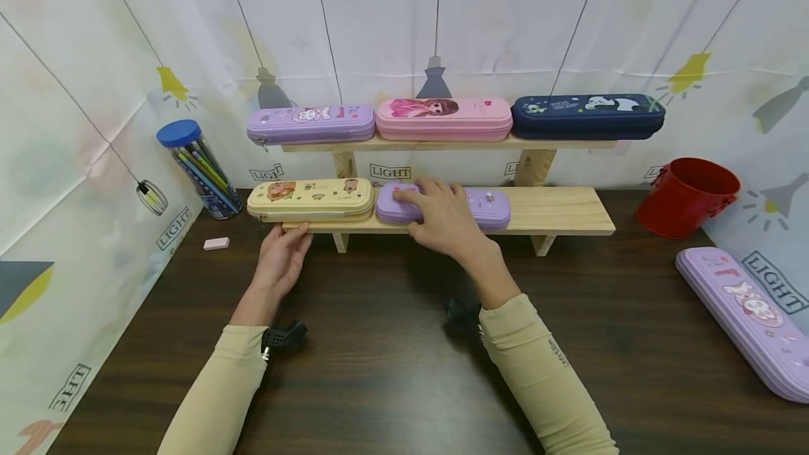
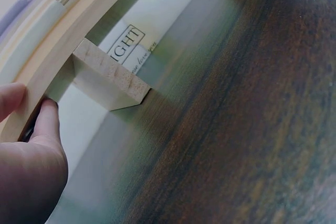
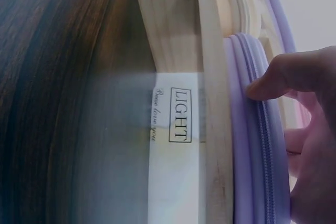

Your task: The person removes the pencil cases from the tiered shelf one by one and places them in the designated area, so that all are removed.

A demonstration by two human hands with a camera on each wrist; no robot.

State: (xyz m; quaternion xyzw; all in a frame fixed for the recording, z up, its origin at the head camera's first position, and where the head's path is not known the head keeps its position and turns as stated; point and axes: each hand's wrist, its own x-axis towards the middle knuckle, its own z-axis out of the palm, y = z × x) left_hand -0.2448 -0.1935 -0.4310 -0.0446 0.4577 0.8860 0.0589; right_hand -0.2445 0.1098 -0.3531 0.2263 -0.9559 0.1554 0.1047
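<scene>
On the lower board of a two-tier wooden shelf [image 1: 559, 210], my right hand [image 1: 445, 220] grips a purple pencil case [image 1: 489, 208] from above. The right wrist view shows the thumb [image 3: 262, 88] against its zipped front side, with the other fingers over the top. My left hand [image 1: 281, 258] holds the front edge of the lower board near its left end. One of its fingers [image 2: 47, 121] reaches under the wood in the left wrist view. Just above that hand lies a cream pencil case [image 1: 310, 201], end to end with the purple one.
Purple [image 1: 310, 123], pink [image 1: 445, 119] and navy [image 1: 588, 116] pencil cases line the upper board. At left stand a blue-lidded tub of pencils [image 1: 202, 170] and a pink eraser [image 1: 216, 244]. A red bucket [image 1: 685, 199] and another purple case [image 1: 748, 314] are at right.
</scene>
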